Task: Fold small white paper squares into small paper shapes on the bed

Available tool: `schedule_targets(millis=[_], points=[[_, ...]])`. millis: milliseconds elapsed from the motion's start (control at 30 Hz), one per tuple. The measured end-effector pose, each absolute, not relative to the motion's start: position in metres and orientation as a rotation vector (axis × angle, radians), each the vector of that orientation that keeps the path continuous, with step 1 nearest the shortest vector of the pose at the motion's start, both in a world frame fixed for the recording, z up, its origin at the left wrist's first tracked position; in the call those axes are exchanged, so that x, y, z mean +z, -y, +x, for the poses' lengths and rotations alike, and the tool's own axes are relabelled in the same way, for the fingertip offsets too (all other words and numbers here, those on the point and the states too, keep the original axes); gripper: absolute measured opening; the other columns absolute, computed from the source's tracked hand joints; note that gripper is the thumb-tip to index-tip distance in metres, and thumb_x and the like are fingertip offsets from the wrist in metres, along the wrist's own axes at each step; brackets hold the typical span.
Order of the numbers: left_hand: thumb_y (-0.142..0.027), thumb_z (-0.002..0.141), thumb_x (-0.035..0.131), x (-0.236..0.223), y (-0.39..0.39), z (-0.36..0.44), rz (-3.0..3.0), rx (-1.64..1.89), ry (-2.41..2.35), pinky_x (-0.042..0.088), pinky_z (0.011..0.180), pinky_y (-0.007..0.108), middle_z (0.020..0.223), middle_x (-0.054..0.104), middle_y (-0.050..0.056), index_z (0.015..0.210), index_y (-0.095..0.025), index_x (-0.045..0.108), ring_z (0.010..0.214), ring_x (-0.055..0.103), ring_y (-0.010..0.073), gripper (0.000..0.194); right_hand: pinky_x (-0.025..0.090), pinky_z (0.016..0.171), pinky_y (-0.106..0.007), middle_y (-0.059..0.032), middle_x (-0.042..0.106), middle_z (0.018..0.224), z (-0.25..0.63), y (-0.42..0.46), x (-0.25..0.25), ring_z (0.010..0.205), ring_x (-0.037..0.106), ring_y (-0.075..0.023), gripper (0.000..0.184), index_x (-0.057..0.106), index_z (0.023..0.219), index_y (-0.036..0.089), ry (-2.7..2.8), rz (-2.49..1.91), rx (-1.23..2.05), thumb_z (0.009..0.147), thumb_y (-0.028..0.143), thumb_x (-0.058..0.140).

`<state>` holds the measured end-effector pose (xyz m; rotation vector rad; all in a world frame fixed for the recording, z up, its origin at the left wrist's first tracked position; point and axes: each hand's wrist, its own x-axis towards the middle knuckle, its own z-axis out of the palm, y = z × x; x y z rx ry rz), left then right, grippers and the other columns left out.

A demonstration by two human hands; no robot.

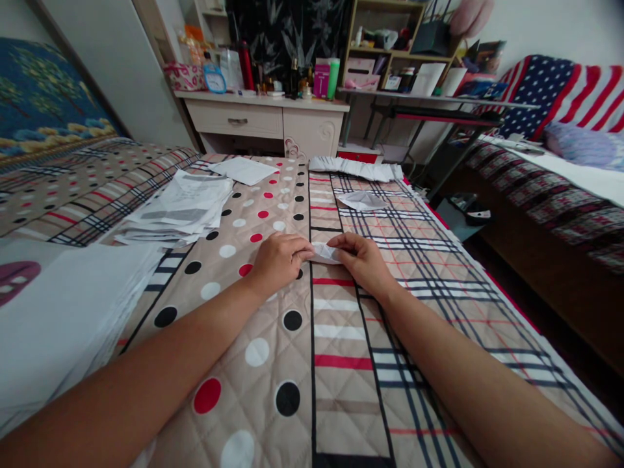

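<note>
Between my two hands is a small folded piece of white paper, low over the middle of the bed cover. My left hand pinches its left end, fingers pressed together. The right end is pinched between the thumb and fingers of my right hand. Just beyond my right hand lies a folded paper shape, pointed at its ends. Farther back rests a long row of pleated white paper.
Left of my hands lies a stack of printed sheets, with a single sheet behind it. A larger pile of white paper is at the near left. All rest on the patterned bed cover. A white dresser stands beyond the bed.
</note>
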<state>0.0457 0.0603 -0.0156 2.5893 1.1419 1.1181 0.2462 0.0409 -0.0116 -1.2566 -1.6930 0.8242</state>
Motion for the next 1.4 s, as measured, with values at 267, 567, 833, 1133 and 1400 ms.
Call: schedule_targets(millis=[267,567,833,1133,1400], points=[[-0.013,0.078,0.064,-0.0141,-0.0580,0.0473,2.340,1.144,-1.226,0.048,0.071,0.028,0.080,0.072,0.000,0.082,-0.020,0.067,0.075,0.067,0.0161,0.008,0.046,0.068,-0.027,-0.0038,0.072,0.088,0.2430,-0.0378,-0.0081,0.075,0.063,-0.0174,0.031,0.070,0.093,0.018,1.783,-1.374,0.746,0.067,0.035,0.076],[-0.017,0.075,0.067,-0.0156,-0.0611,0.0472,2.055,1.136,-1.164,0.052,0.064,0.025,0.077,0.070,0.000,0.097,-0.019,0.063,0.069,0.067,0.0146,0.023,0.043,0.055,-0.025,-0.0009,0.070,0.069,0.2415,-0.0381,-0.0106,0.059,0.060,-0.0149,0.020,0.072,0.079,0.017,1.625,-1.390,0.826,0.067,0.033,0.073],[-0.023,0.071,0.075,-0.0140,-0.0627,0.0432,2.036,1.223,-1.139,0.053,0.063,0.025,0.080,0.074,0.004,0.079,-0.017,0.073,0.071,0.068,0.0166,0.010,0.045,0.061,-0.026,-0.0026,0.071,0.073,0.2471,-0.0345,-0.0090,0.067,0.063,-0.0167,0.008,0.072,0.073,0.019,1.691,-1.294,0.493,0.071,0.027,0.072],[-0.030,0.076,0.072,-0.0149,-0.0587,0.0458,2.258,1.198,-1.064,0.054,0.072,0.030,0.082,0.075,0.004,0.083,-0.021,0.076,0.075,0.068,0.0173,0.012,0.047,0.063,-0.027,-0.0027,0.070,0.073,0.2424,-0.0325,-0.0103,0.068,0.063,-0.0170,0.009,0.070,0.072,0.020,1.770,-1.207,0.507,0.074,0.029,0.071],[-0.029,0.076,0.068,-0.0152,-0.0603,0.0469,2.054,0.930,-1.304,0.047,0.062,0.026,0.077,0.075,0.002,0.082,-0.020,0.076,0.068,0.066,0.0170,0.014,0.039,0.053,-0.024,-0.0003,0.069,0.073,0.2409,-0.0373,-0.0122,0.055,0.053,-0.0120,0.021,0.073,0.087,0.019,1.666,-1.348,0.669,0.074,0.034,0.069]])
